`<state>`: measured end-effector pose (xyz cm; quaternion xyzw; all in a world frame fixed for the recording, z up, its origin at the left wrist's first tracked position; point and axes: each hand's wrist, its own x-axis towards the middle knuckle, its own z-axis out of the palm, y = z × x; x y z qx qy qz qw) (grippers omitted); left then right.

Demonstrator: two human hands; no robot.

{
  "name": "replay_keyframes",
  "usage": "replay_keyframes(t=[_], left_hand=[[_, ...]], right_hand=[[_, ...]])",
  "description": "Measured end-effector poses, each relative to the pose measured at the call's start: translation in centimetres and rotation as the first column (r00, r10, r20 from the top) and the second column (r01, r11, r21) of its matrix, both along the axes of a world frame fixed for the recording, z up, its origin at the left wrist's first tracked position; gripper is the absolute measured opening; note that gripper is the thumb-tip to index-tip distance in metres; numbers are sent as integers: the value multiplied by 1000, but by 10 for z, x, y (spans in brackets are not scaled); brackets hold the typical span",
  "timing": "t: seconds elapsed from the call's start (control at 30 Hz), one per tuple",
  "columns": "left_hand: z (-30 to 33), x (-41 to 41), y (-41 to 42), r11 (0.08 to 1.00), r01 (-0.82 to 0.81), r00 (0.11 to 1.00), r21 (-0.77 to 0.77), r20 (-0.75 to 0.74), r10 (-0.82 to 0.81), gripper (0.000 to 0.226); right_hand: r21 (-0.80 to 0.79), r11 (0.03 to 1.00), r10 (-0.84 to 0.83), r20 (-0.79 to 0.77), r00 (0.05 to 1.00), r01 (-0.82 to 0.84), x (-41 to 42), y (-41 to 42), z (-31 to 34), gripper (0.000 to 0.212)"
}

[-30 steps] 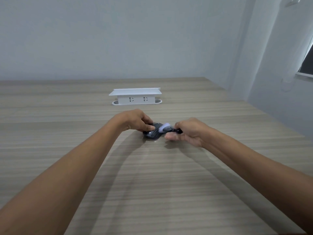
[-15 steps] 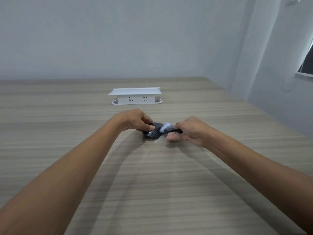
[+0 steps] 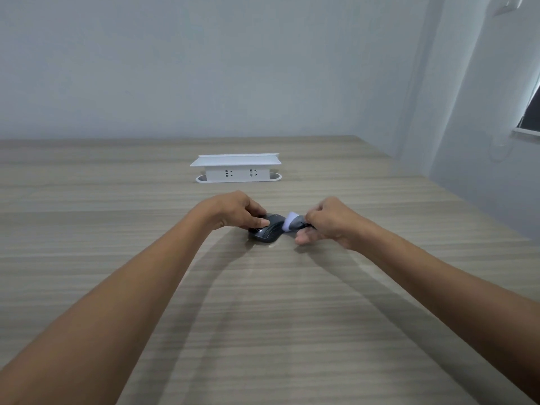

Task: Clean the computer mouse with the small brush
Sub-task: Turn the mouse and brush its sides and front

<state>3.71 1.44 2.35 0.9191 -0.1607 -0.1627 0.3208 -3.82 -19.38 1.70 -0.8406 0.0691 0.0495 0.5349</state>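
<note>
On the tabletop (image 3: 263, 302), the left hand (image 3: 233, 210) pins the black computer mouse (image 3: 267, 229) while the right hand (image 3: 327, 222), its grip closed around the small brush (image 3: 292, 222), sweeps its right edge; next, probably short strokes across the top.

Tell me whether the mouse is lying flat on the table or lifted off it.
Flat on the table. The mouse rests on the wood, pinned by the left hand, while the right hand holds the brush against it.
</note>
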Motion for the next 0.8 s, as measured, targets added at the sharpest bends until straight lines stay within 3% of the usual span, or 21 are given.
replay_keyframes(t=[0.07,0.2,0.33,0.5,0.8], left_hand=[[1,-1,1,1000,22,1000,-2,-2,-22,49],[1,-2,4,995,97,995,9,14,-97,44],[0,-3,4,993,121,993,0,14,-121,48],[-5,-6,2,993,109,989,51,91,-113,59],[-9,4,8,991,136,989,4,57,-136,55]], right_hand=[[-70,997,-10,30,1000,12,3,-5,1,40],[-73,993,-78,178,981,93,10,-11,4,7],[-225,967,-44,308,950,118,20,-16,5,19],[-270,959,33,409,912,87,25,-6,10,27],[-501,864,178,403,898,54,33,-12,13,20]])
